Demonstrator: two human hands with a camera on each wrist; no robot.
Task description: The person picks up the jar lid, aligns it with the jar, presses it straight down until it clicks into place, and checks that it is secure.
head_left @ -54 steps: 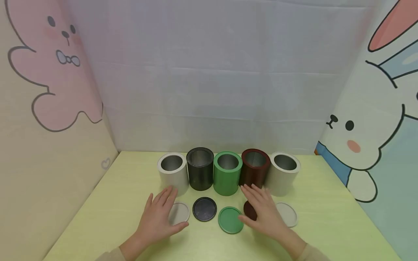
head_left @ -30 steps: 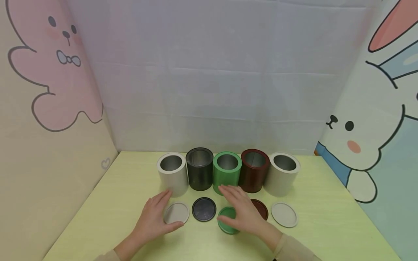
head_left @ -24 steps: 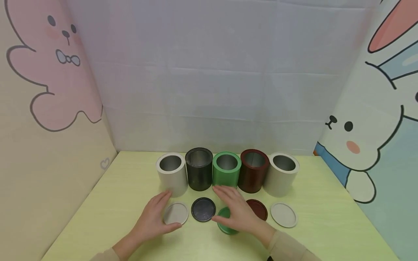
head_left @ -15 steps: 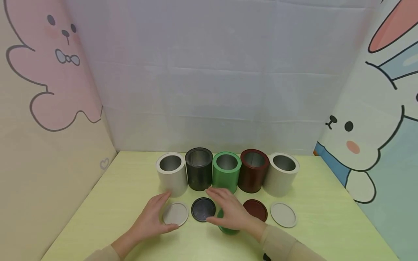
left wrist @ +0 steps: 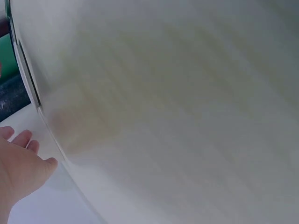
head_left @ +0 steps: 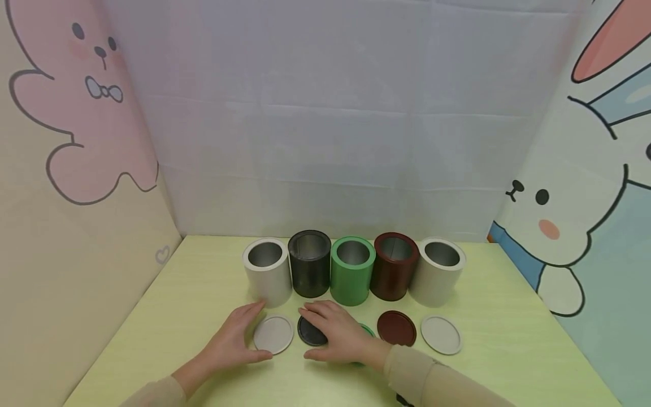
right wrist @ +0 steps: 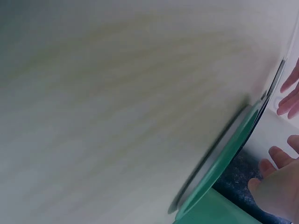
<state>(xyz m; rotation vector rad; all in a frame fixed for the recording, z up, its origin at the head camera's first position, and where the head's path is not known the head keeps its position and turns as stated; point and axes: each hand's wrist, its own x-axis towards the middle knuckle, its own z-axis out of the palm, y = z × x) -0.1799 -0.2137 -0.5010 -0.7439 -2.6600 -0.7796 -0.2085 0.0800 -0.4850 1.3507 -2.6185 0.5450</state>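
Observation:
Five open tins stand in a row: silver (head_left: 267, 274), black (head_left: 310, 265), green (head_left: 352, 274), dark red (head_left: 394, 271) and beige (head_left: 438, 274). Their lids lie flat in front of them. My left hand (head_left: 235, 337) rests flat on the table, its fingers and thumb at the left edge of the white lid (head_left: 274, 334). My right hand (head_left: 335, 337) lies flat over the black lid (head_left: 308, 334), covering its right part. The green lid (head_left: 368, 330) is mostly hidden under that hand and shows edge-on in the right wrist view (right wrist: 224, 163).
The dark red lid (head_left: 396, 328) and a second pale lid (head_left: 441, 335) lie uncovered at the right. The yellow-green table (head_left: 508, 316) is walled in by cartoon panels left and right and a white sheet behind. The left wrist view is mostly blurred table.
My right hand has slid leftward from the dark red lid, over the green lid, onto the black lid. My left hand has stayed by the white lid.

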